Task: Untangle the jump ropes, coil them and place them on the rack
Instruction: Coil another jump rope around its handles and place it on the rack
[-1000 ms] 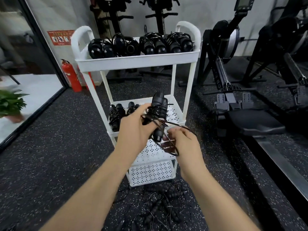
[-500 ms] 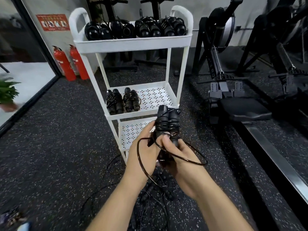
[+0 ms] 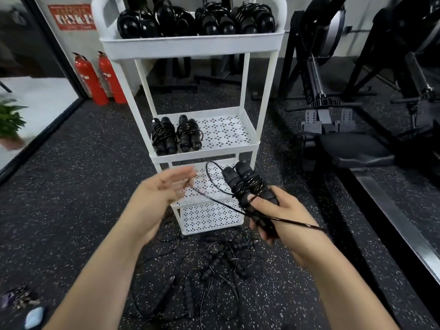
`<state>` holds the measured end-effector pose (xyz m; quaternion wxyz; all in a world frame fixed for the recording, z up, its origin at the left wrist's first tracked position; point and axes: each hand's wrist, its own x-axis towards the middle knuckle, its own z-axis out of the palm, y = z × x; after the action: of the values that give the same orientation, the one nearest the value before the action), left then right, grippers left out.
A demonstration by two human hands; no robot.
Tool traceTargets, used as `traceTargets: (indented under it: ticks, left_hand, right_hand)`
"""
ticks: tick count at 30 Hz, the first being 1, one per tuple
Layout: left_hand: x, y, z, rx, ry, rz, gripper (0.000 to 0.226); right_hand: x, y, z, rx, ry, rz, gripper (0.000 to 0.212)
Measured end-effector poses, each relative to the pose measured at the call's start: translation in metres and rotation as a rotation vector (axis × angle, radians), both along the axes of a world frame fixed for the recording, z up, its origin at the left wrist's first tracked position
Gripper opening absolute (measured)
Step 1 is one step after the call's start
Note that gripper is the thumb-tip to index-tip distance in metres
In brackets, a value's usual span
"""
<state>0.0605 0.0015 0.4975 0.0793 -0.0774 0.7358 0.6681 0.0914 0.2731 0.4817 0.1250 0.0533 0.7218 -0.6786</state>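
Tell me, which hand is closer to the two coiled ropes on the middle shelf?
Left. The left hand is open just below the coiled ropes; the right hand sits lower and farther right, gripping a rope bundle.

Left hand (image 3: 163,192) fingertips blurred; rack (image 3: 190,47) handles cut by top edge; wall sign (image 3: 71,17) text illegible.

Tangled ropes (image 3: 214,265) on floor before rack (image 3: 192,47); extinguishers (image 3: 100,79) left.
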Motion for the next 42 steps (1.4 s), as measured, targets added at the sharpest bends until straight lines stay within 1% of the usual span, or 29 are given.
traceTargets:
  ticks: [2,3,4,6,7,8,10,13,16,17,20,21,23,24,26,29,32,35,37,40,42]
  left_hand:
    - [0.0,-0.003,0.004,-0.062,0.105,0.145,0.053]
    - [0.001,0.0,0.006,-0.117,0.167,0.181,0.044]
    - [0.003,0.004,0.008,-0.158,0.214,0.172,0.034]
    - [0.008,0.019,0.007,-0.223,0.256,0.022,0.021]
    - [0.011,0.027,0.005,-0.274,0.259,-0.076,0.018]
    - [0.013,0.035,0.0,-0.332,0.264,-0.155,0.018]
    - [0.017,0.046,-0.007,-0.391,0.291,-0.245,0.021]
    - [0.02,0.056,-0.011,-0.359,0.302,-0.309,0.032]
    - [0.024,0.066,-0.015,-0.367,0.304,-0.405,0.047]
    - [0.025,0.068,-0.017,-0.385,0.312,-0.412,0.048]
    - [0.021,0.066,-0.022,-0.426,0.336,-0.365,0.034]
    - [0.019,0.064,-0.022,-0.419,0.334,-0.345,0.034]
    - [0.015,0.059,-0.022,-0.407,0.33,-0.294,0.039]
    - [0.013,0.057,-0.022,-0.403,0.329,-0.26,0.042]
    - [0.011,0.054,-0.022,-0.362,0.312,-0.198,0.05]
    - [0.011,0.051,-0.022,-0.19,0.212,-0.185,0.082]
    - [0.012,0.051,-0.022,-0.051,0.098,-0.211,0.098]
    - [0.01,0.047,-0.026,0.027,0.045,-0.291,0.115]
    - [0.009,0.044,-0.027,0.093,0.037,-0.377,0.125]
    - [0.009,0.043,-0.026,0.259,0.017,-0.423,0.128]
    - [0.008,0.043,-0.026,0.298,0.01,-0.424,0.129]
  right_hand:
    - [0.0,0.003,-0.004,0.11,-0.039,0.036,0.034]
    - [0.0,0.003,-0.005,0.216,-0.031,0.064,0.034]
    - [0.0,0.002,-0.008,0.363,-0.006,0.103,0.033]
    - [0.002,-0.003,-0.013,0.655,0.054,0.181,0.031]
    - [0.004,-0.006,-0.014,0.749,0.059,0.219,0.03]
    - [0.005,-0.01,-0.017,0.8,0.048,0.264,0.029]
    - [0.007,-0.017,-0.022,0.839,0.005,0.354,0.03]
    - [0.01,-0.022,-0.022,0.92,-0.009,0.423,0.03]
    - [0.013,-0.025,-0.018,0.894,-0.025,0.445,0.027]
    - [0.014,-0.026,-0.017,0.885,-0.018,0.448,0.025]
    - [0.011,-0.026,-0.018,0.91,0.0,0.404,0.023]
    - [0.01,-0.024,-0.017,0.915,-0.005,0.383,0.022]
    - [0.007,-0.02,-0.014,0.868,-0.019,0.352,0.021]
    - [0.007,-0.017,-0.011,0.798,-0.029,0.338,0.021]
    - [0.007,-0.012,-0.006,0.592,-0.064,0.308,0.021]
    - [0.007,-0.004,0.006,0.344,-0.113,0.251,0.025]
    - [0.008,0.001,0.014,0.173,-0.114,0.231,0.033]
    - [0.008,0.007,0.021,0.039,-0.092,0.25,0.042]
    - [0.008,0.012,0.024,-0.031,-0.095,0.259,0.043]
    - [0.008,0.016,0.026,-0.072,-0.095,0.281,0.046]
    - [0.008,0.017,0.026,-0.094,-0.104,0.304,0.045]
